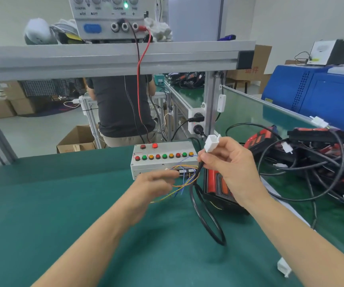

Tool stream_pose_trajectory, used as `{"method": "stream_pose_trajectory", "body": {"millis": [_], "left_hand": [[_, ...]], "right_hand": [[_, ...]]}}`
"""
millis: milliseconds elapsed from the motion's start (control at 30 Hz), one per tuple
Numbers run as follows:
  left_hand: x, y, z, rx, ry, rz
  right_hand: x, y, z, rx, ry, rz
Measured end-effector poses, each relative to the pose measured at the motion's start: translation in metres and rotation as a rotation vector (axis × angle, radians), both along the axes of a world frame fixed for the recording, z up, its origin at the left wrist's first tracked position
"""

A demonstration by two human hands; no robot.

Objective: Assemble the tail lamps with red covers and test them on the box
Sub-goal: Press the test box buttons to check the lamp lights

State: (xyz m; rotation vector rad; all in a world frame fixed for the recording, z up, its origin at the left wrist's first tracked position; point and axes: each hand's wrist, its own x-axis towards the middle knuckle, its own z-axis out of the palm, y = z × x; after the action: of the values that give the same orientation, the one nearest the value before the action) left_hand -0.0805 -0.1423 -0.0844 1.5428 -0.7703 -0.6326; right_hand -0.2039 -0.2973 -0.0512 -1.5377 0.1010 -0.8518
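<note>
Beside test box (162, 157), right hand (232, 162) grip pinches white connector (211, 142); left hand (153, 184) blurred, grip unclear; lamp pile (320, 154) right.

A grey test box (162, 159) sits on the green counter (63, 193), facing the viewer, with a row of red, green and orange buttons on top and thin coloured wires (182, 183) trailing from its front. Just right of it lies a black tail lamp (216, 189) with a red cover. Its black cable (206, 220) loops upward, ending in a raised white connector (212, 143).
</note>
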Motion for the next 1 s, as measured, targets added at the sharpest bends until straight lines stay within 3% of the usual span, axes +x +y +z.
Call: {"method": "stream_pose_trajectory", "body": {"millis": [33, 100, 200, 267, 333, 400, 500, 600, 667, 800, 1000], "left_hand": [[0.005, -0.001, 0.005, -0.012, 0.048, 0.047], [0.011, -0.011, 0.020, 0.143, -0.028, 0.118], [0.006, -0.037, 0.034, 0.488, -0.040, -0.028], [-0.001, -0.050, 0.036, 0.545, -0.036, -0.036], [0.002, -0.058, 0.040, 0.399, 0.098, 0.059], [0.011, -0.057, 0.046, 0.048, 0.425, 0.111], [0.034, -0.039, 0.052, -0.379, 0.702, 0.163], [0.050, -0.015, 0.047, -0.512, 0.816, 0.190], [0.057, -0.004, 0.041, -0.409, 0.765, 0.175], [0.070, 0.019, 0.037, 0.072, 0.356, 0.183], [0.080, 0.035, 0.030, 0.137, 0.236, 0.304]], "right_hand": [[0.000, 0.002, 0.000, -0.012, 0.005, 0.036], [0.002, 0.007, 0.000, -0.044, 0.021, 0.105], [0.005, 0.017, 0.000, -0.096, 0.039, 0.179], [0.003, 0.024, -0.002, -0.123, 0.043, 0.214], [0.000, 0.028, -0.004, -0.154, 0.061, 0.254], [-0.006, 0.030, -0.008, -0.228, 0.110, 0.286], [-0.013, 0.030, -0.012, -0.305, 0.173, 0.319], [-0.017, 0.027, -0.014, -0.350, 0.273, 0.334], [-0.020, 0.026, -0.018, -0.472, 0.381, 0.354], [-0.025, 0.027, -0.029, -0.699, 0.493, 0.392], [-0.023, 0.030, -0.040, -0.842, 0.491, 0.361]]}}
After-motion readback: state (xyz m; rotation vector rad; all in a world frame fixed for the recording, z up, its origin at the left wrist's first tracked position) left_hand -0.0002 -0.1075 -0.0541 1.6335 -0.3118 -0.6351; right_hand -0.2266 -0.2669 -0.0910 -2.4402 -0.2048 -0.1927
